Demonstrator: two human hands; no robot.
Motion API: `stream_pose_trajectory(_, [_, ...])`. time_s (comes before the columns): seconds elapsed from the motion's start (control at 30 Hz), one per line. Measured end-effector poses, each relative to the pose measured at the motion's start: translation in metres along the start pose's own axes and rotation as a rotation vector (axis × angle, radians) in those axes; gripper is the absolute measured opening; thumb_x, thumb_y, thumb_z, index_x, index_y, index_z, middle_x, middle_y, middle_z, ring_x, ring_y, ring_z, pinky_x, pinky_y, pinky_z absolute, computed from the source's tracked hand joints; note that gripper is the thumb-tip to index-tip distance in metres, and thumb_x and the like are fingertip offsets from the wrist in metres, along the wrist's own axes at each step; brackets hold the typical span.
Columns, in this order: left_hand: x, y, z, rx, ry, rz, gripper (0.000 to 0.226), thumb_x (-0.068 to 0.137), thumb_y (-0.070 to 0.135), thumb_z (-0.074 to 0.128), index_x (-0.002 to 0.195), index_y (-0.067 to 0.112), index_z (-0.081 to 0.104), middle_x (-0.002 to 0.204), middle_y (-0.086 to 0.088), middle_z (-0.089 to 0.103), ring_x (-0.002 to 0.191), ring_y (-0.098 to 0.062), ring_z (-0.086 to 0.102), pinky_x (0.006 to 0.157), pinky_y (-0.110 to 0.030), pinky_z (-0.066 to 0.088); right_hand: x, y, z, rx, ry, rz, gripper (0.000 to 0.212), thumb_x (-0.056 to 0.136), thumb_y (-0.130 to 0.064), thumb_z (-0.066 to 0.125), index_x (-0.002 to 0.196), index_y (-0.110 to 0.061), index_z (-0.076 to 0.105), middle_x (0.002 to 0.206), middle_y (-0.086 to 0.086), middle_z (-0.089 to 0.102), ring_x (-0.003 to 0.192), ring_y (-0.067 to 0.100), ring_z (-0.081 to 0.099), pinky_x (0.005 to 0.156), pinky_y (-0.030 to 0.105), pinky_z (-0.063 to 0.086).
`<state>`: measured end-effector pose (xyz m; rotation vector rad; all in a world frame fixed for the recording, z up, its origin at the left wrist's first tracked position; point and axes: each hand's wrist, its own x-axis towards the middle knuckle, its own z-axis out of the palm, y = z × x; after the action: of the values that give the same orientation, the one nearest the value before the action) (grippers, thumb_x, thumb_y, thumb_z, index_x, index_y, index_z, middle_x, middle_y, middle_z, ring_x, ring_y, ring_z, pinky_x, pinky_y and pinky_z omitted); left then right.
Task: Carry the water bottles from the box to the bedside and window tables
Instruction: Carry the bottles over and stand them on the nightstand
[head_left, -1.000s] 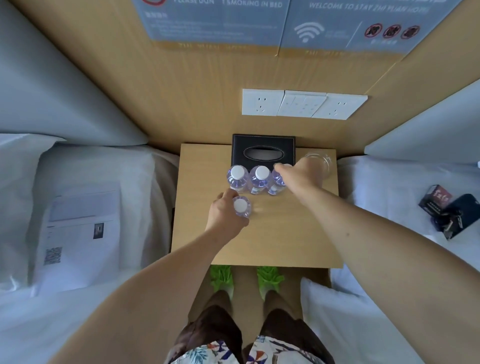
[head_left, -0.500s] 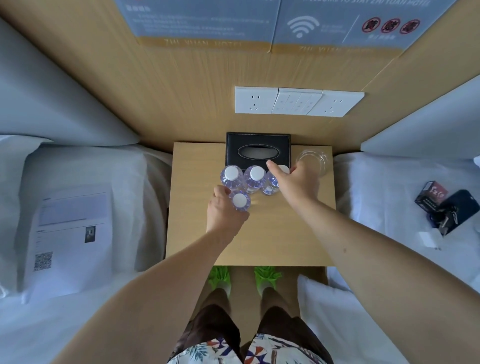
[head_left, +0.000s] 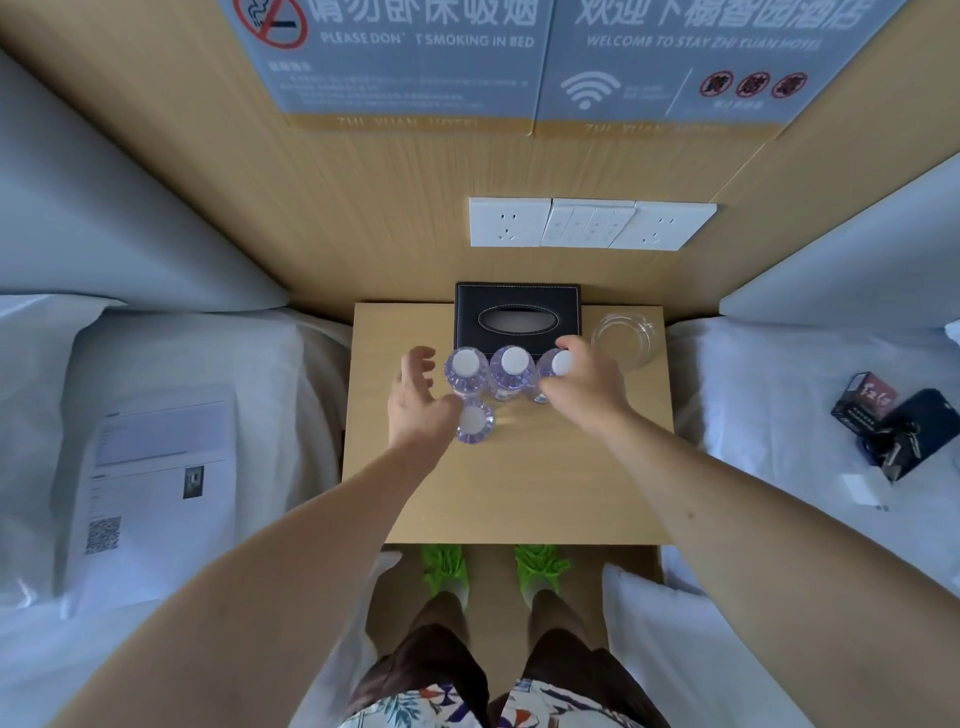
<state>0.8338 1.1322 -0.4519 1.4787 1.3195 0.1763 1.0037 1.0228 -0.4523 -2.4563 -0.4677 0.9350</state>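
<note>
Four water bottles (head_left: 511, 371) stand clustered on the counter (head_left: 519, 488) to stay reachable; the left hand (head_left: 418, 402) is released, while the right hand (head_left: 584, 382) grasps the rightmost bottle (head_left: 553, 369).

Counter (head_left: 519, 493) front half bare, open approach from the near edge. Back half crowded: three upright bottles (head_left: 511, 371) in a row, a fourth (head_left: 475, 423) just in front, tissue box (head_left: 517, 317) right behind them, glass ashtray (head_left: 626, 338) at back right. Beds flank both sides; wall panel closes the back.
</note>
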Motion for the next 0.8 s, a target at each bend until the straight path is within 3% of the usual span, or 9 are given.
stream_pose_trajectory(0.1, [0.010,0.017,0.001,-0.041,0.028,-0.015,0.055,0.072,0.012,0.052,0.121,0.035,0.057,0.125,0.004,0.058,0.111,-0.021,0.059,0.086,-0.034,0.053,0.004,0.005,0.001,0.009,-0.024,-0.027,0.062,0.083,-0.010,0.067,0.142,-0.020,0.052,0.128,0.009,0.062,0.095,0.023,0.055,0.075,0.027,0.044])
stream_pose_trajectory(0.27, [0.023,0.021,0.006,0.175,-0.228,0.016,0.063,0.083,0.011,0.075,0.137,0.039,0.055,0.123,0.003,0.056,0.106,-0.019,0.057,0.087,-0.031,0.051,0.006,0.011,0.001,0.077,0.001,-0.074,0.061,0.082,-0.011,0.077,0.139,-0.016,0.057,0.124,0.010,0.066,0.095,0.019,0.056,0.077,0.025,0.043])
stream_pose_trajectory(0.4, [0.028,0.025,0.009,0.223,-0.141,0.067,0.040,0.088,0.012,0.072,0.124,0.027,0.066,0.107,0.003,0.063,0.095,-0.019,0.057,0.082,-0.029,0.051,0.007,0.014,0.000,0.113,0.020,-0.090,0.059,0.080,-0.013,0.082,0.136,-0.015,0.061,0.121,0.008,0.069,0.094,0.017,0.057,0.079,0.024,0.042])
stream_pose_trajectory(0.53, [0.030,0.022,0.013,0.210,-0.118,0.072,0.036,0.088,0.014,0.073,0.121,0.027,0.067,0.095,0.012,0.059,0.091,-0.016,0.057,0.076,-0.026,0.047,0.006,0.016,0.001,0.143,0.049,-0.089,0.056,0.081,-0.013,0.081,0.134,-0.014,0.063,0.117,0.008,0.070,0.091,0.015,0.058,0.078,0.022,0.041])
stream_pose_trajectory(0.8, [0.030,0.022,0.022,0.196,-0.116,0.056,0.038,0.087,0.017,0.075,0.122,0.029,0.067,0.104,0.007,0.061,0.093,-0.017,0.058,0.078,-0.026,0.047,0.005,0.020,-0.006,0.150,0.069,-0.070,0.055,0.081,-0.015,0.082,0.133,-0.015,0.064,0.118,0.008,0.071,0.098,0.020,0.062,0.079,0.024,0.043])
